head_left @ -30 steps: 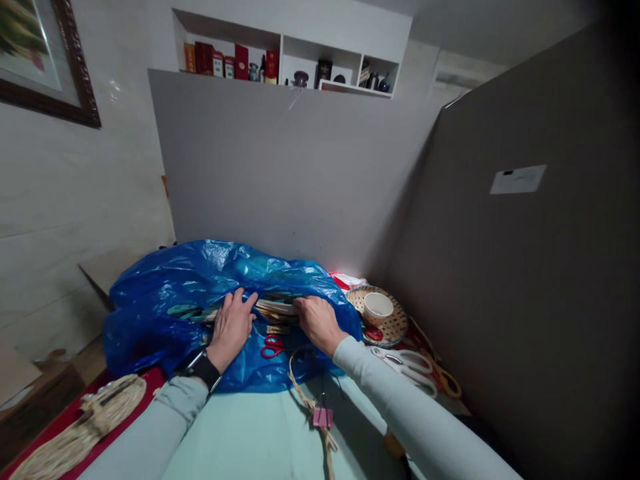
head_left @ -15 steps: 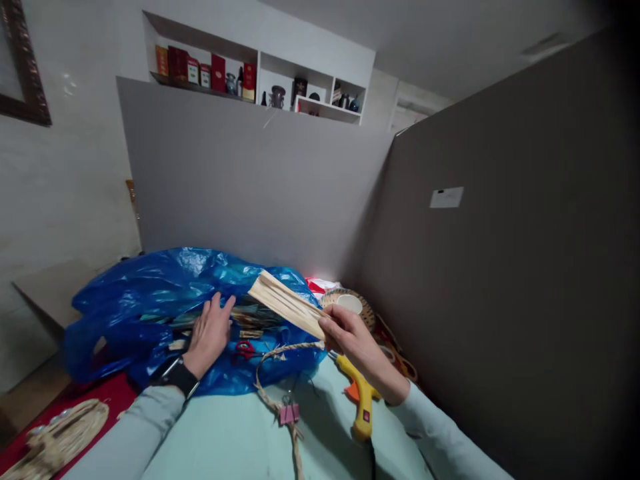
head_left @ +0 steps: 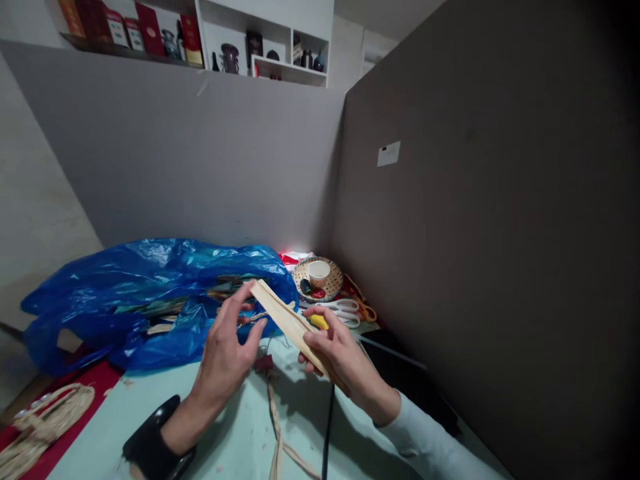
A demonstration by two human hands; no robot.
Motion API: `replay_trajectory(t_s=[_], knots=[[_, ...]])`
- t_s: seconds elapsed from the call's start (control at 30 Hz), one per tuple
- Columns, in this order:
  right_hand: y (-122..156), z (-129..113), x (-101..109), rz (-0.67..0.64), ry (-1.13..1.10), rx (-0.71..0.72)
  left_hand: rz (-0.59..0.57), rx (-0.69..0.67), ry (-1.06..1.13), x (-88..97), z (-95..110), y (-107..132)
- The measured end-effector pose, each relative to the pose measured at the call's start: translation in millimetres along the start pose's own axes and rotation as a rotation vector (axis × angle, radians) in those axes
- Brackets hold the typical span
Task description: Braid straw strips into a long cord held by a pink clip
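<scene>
My right hand (head_left: 345, 357) is closed around the lower end of a pale, flat dried-husk strip (head_left: 280, 313), which slants up to the left. Beside the strip's upper end is my left hand (head_left: 227, 340), its thumb and fingers apart; the fingertips are very near that end, and whether they touch it I cannot tell. A black watch is on the left wrist. Beneath the hands, a braided husk cord (head_left: 274, 413) with a dark pink clip (head_left: 263, 363) lies on the pale green table (head_left: 200, 440). My right fingers partly hide the yellow glue gun (head_left: 319, 321).
A blue plastic bag (head_left: 150, 267) holding more dried strips spreads across the table's back left. Behind my right hand are a woven basket (head_left: 336, 283) with a white cup (head_left: 319, 272) and white-handled scissors (head_left: 345, 310). Coiled braid (head_left: 55, 420) lies at left. Grey panels (head_left: 225, 153) enclose the back and right.
My left hand has come away from the bag and moved right, to the strip's upper end. The strip, in my right hand, now tilts more steeply. The view has swung right.
</scene>
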State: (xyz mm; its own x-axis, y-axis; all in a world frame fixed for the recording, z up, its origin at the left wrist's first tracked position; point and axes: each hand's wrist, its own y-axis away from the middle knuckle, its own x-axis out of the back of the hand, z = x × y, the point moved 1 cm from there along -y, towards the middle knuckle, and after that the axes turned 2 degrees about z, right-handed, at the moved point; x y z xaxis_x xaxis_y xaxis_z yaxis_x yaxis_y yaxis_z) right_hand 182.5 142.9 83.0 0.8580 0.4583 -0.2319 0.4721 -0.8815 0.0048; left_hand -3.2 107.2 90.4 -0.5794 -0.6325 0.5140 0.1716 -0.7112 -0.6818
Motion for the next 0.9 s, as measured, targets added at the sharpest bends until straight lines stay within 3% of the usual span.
replay_trajectory(t_s=[0.13, 0.23, 0.3, 0.37, 0.43, 0.5, 0.63, 0.77, 0.9], knots=[[6, -3, 7, -0.033, -0.100, -0.034, -0.031, -0.339, -0.321, -3.0, 15, 11], [4, -4, 12, -0.152, -0.243, -0.028, -0.096, -0.361, -0.238, -5.2, 23, 17], [2, -5, 17, -0.193, -0.356, 0.012, -0.128, -0.179, -0.043, -5.7, 28, 15], [1, -6, 23, -0.140, -0.418, 0.070, -0.166, 0.135, 0.189, -6.8, 32, 12], [1, -6, 25, -0.048, -0.374, 0.144, -0.214, 0.425, 0.408, -9.7, 35, 10], [4, -5, 22, -0.019, -0.229, 0.209, -0.255, 0.582, 0.582, -14.3, 37, 10], [8, 1, 9, -0.063, 0.026, 0.222, -0.349, 0.675, 0.739, -25.1, 36, 17], [7, 6, 9, -0.053, 0.034, 0.173, -0.428, 0.710, 0.715, -27.8, 36, 23], [6, 7, 16, -0.057, -0.014, 0.065, -0.473, 0.856, 0.823, -24.5, 42, 24]])
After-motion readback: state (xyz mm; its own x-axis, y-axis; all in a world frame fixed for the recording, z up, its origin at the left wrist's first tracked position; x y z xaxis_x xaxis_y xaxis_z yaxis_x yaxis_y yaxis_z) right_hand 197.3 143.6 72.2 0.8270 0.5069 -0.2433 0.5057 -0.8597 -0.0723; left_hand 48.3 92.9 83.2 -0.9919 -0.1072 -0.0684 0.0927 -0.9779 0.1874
